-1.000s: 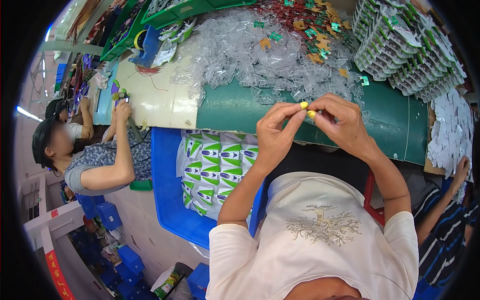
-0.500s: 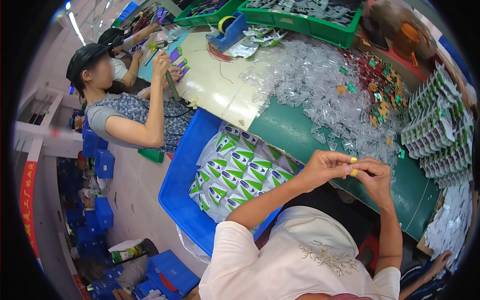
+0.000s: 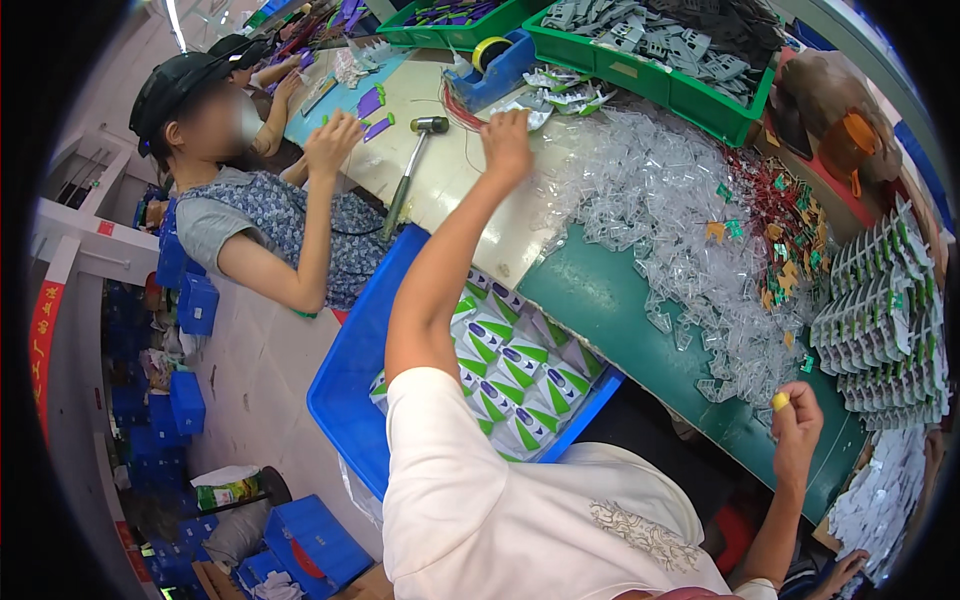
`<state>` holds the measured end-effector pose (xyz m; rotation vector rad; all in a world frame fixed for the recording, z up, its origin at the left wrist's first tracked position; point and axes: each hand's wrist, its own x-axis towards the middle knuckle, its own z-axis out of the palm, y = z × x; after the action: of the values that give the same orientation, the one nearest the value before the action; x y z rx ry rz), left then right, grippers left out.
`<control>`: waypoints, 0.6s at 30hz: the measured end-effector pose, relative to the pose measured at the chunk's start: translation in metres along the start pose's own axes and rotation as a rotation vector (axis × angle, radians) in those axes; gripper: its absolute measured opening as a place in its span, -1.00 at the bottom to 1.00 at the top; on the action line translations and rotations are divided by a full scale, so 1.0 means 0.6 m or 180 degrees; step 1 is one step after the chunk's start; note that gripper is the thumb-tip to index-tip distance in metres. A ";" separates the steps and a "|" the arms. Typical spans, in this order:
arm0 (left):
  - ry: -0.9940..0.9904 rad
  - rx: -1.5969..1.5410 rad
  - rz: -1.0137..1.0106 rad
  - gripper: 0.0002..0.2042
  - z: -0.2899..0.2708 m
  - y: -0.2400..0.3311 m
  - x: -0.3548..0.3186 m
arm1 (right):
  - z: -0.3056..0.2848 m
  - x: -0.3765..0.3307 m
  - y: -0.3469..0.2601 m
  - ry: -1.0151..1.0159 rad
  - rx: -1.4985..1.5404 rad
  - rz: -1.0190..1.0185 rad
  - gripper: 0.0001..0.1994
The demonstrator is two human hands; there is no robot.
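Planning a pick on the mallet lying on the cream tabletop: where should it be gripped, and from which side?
Grip the mallet mid-handle, coming from above with fingers across the shaft. It lies flat, its head at the far end, handle running back toward the blue bin. The shaft's middle looks bare, while red wires lie close beside the head.

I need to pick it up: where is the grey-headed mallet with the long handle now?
In the head view, the grey-headed mallet lies on the pale tabletop, upper left, between the co-worker's hand and the person's left hand.
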<state>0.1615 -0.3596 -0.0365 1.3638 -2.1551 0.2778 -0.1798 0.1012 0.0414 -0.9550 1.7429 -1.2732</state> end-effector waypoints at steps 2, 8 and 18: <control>-0.0339 0.0490 0.0015 -0.58 0.025 -0.028 0.016 | 0.005 -0.010 0.000 -0.0065 -0.0065 0.0197 -0.95; -0.0352 0.0525 0.0598 -0.74 -0.008 -0.037 -0.009 | 0.062 0.005 -0.029 -0.0301 -0.0086 0.0009 -0.98; -0.0304 -0.1317 0.1597 -0.72 -0.282 0.285 -0.386 | 0.098 0.008 -0.026 -0.0493 -0.0718 -0.0524 -0.96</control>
<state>0.1444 -0.0271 -0.0076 0.6108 -2.4371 -0.0509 -0.1272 0.0699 0.0431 -1.3146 1.7394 -1.0855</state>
